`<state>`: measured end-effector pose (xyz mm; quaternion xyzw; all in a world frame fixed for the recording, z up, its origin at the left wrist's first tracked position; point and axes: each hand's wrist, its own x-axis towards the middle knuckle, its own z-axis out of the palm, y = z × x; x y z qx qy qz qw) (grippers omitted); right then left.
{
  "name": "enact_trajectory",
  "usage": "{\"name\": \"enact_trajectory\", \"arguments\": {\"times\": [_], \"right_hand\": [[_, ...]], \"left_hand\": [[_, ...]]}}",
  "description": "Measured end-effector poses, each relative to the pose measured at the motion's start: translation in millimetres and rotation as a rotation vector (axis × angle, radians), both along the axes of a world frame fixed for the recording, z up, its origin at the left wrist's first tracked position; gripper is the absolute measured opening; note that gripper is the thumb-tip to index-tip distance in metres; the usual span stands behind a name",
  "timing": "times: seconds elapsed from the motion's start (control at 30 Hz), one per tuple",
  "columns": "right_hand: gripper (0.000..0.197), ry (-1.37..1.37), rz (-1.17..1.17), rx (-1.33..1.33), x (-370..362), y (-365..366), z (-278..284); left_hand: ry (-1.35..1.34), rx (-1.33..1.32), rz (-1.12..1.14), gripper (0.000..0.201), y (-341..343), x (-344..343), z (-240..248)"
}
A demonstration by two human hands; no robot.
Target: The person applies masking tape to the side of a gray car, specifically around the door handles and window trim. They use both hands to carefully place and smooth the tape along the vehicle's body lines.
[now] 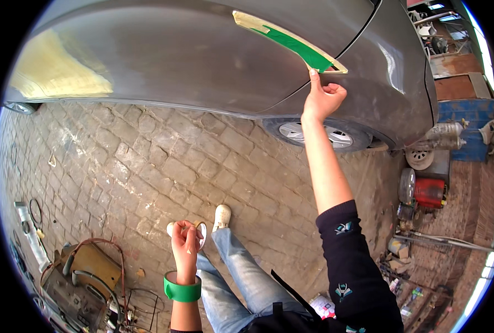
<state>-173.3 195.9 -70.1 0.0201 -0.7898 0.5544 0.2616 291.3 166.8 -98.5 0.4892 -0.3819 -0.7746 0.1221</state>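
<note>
My right hand [323, 101] reaches up to the grey car body, its fingers curled in and its thumb pressed at the lower end of a green tape patch [299, 47]. Pale masking tape [252, 22] borders this long, tapering patch. Low in front of me, my left hand [185, 238] is closed on a roll of masking tape [202, 235], held by its edge. A roll of green tape [182, 289] sits around my left wrist like a bracelet.
Yellowish filler [58, 69] covers part of the car panel [175, 61] at left. A wheel [316, 134] sits below my right forearm. Hoses and equipment [94, 277] lie at lower left on the paving [147, 161]. A red can [429, 192] and blue crate [466, 127] stand at right.
</note>
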Motion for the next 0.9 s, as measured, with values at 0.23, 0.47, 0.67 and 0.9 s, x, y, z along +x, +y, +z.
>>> {"name": "enact_trajectory", "arguments": {"times": [0.23, 0.47, 0.67, 0.9], "right_hand": [[0.044, -0.016, 0.104, 0.094, -13, 24, 32], [0.027, 0.160, 0.141, 0.472, -6, 43, 38], [0.021, 0.496, 0.194, 0.856, -6, 34, 67], [0.024, 0.404, 0.153, 0.858, -1, 26, 66]], "left_hand": [[0.003, 0.000, 0.043, 0.005, -4, 29, 3], [-0.021, 0.001, 0.092, 0.005, -4, 56, -1], [-0.038, -0.004, 0.106, 0.004, -8, 70, -8], [-0.022, -0.016, 0.089, 0.006, -5, 61, -6]]}}
